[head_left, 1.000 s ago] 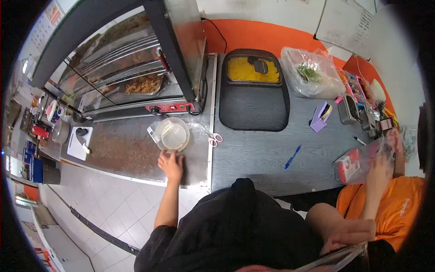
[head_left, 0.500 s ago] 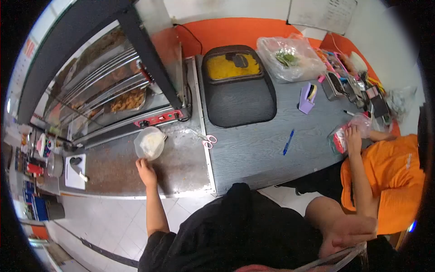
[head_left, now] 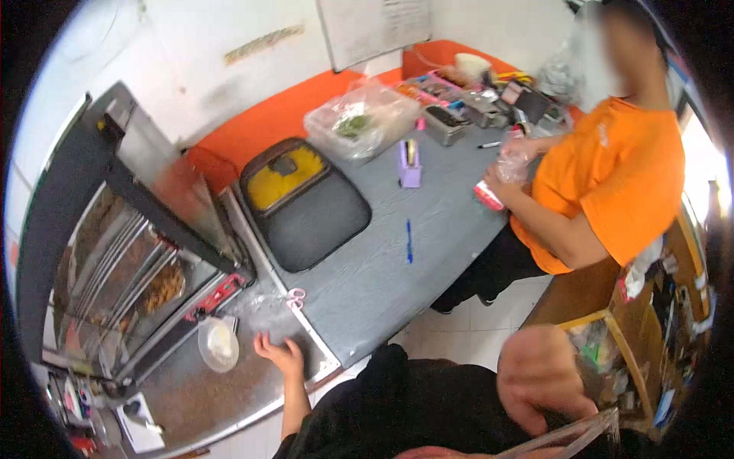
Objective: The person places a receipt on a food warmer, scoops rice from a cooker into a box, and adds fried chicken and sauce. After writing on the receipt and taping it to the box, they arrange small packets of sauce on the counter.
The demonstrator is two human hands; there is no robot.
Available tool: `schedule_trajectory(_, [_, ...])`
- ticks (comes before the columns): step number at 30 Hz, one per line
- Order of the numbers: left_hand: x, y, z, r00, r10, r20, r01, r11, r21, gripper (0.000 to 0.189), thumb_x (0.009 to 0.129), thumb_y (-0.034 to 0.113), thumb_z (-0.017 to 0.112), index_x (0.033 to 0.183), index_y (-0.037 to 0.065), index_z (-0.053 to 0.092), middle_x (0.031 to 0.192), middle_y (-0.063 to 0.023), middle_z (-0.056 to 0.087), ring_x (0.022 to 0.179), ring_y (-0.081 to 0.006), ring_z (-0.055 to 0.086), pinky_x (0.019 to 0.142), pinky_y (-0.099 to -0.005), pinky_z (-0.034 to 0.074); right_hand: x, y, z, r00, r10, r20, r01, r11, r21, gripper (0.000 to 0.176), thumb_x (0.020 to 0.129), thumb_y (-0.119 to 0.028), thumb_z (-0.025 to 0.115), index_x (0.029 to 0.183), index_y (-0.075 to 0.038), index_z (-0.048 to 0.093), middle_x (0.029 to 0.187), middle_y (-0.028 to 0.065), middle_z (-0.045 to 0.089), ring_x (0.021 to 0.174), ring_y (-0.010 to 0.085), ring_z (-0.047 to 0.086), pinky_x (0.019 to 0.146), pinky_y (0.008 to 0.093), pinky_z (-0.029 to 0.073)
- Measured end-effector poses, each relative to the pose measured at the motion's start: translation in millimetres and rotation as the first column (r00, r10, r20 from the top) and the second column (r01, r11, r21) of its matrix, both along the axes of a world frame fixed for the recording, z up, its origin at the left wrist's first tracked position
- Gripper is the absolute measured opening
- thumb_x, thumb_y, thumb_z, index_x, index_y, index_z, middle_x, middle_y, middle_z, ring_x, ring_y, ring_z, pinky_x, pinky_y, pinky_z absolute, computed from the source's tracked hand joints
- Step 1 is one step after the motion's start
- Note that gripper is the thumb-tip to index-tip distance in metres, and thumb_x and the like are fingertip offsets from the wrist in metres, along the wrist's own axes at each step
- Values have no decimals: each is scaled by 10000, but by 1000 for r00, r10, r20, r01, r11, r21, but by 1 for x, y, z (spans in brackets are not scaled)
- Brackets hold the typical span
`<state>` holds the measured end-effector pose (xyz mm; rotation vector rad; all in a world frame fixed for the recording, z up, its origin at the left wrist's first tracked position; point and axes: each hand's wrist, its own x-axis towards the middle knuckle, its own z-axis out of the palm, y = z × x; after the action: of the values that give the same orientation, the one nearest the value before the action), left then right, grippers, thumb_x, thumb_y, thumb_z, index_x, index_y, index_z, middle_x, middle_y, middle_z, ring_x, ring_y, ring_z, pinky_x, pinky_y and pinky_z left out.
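Observation:
My left hand (head_left: 279, 356) is held with its fingers apart over the worn metal counter (head_left: 260, 382), holding nothing. Just left of it, not touching, stands a translucent plastic bowl (head_left: 205, 336) with something whitish inside. Pink-handled scissors (head_left: 296, 298) lie at the counter's edge, beyond that hand. My right hand (head_left: 541, 375) is raised close to the camera in front of my black shirt, blurred; its fingers are partly hidden, and I cannot make out whether it holds anything. Below it, a clear plastic edge (head_left: 566, 437) crosses the bottom of the view.
A glass-fronted food warmer (head_left: 225, 287) stands left. On the grey table (head_left: 344, 306) are a black tray (head_left: 317, 229), a blue pen (head_left: 409, 241), a purple tape dispenser (head_left: 410, 164) and a plastic-covered box (head_left: 359, 122). A person in an orange shirt (head_left: 604, 183) handles a clear bag (head_left: 514, 164) at right.
My view has swung up and to the right. My left hand has come away from the bowl, and its fingers have spread. The co-worker's bag is now lifted off the table.

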<state>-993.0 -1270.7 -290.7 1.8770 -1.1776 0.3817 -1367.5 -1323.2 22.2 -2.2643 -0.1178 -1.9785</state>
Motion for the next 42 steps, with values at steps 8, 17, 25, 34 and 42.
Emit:
schedule_trajectory(8, [-69,2,-3,981,-195,-9,195,981,-8,429,714,-2,533,1121,-37,403,1221,-258,272,1127,-392,315,960,-461,265,-73,30,-98,620,-283,-732,650,707,277,368,744,-94,632,1096,-75,528,878,114,570,720,252,569,615,365,453])
schedule_trajectory(17, [-161,48,-12,905,-396,-154,415,902,119,367,714,44,545,1067,6,454,1203,-251,309,1116,-401,326,934,-463,280,-159,116,-174,592,77,-802,735,356,577,315,819,-154,553,1120,-71,511,928,133,558,792,253,581,750,371,448])
schedule_trajectory(25, [-151,29,-12,900,-370,-230,397,914,86,304,703,20,542,1000,-4,485,1175,-244,325,1089,-379,353,918,-443,299,-132,49,-203,621,257,-741,631,396,666,266,843,-175,537,1072,-41,542,937,130,567,832,256,573,751,361,450])
schedule_trajectory(34, [-104,-54,-7,915,-329,-233,364,923,125,270,697,20,546,963,4,506,1146,-243,348,1067,-381,372,916,-435,306,-28,-119,-223,665,299,-685,535,450,716,363,823,-205,594,1132,-27,524,950,115,565,832,216,569,717,322,467])
schedule_trajectory(42, [-90,-97,-20,874,-380,-302,434,890,138,199,709,23,542,905,7,517,998,-193,465,971,-348,456,858,-409,356,26,-297,-289,950,23,-310,311,-105,945,730,687,-207,754,1269,8,369,1154,149,501,1003,213,516,837,334,442])
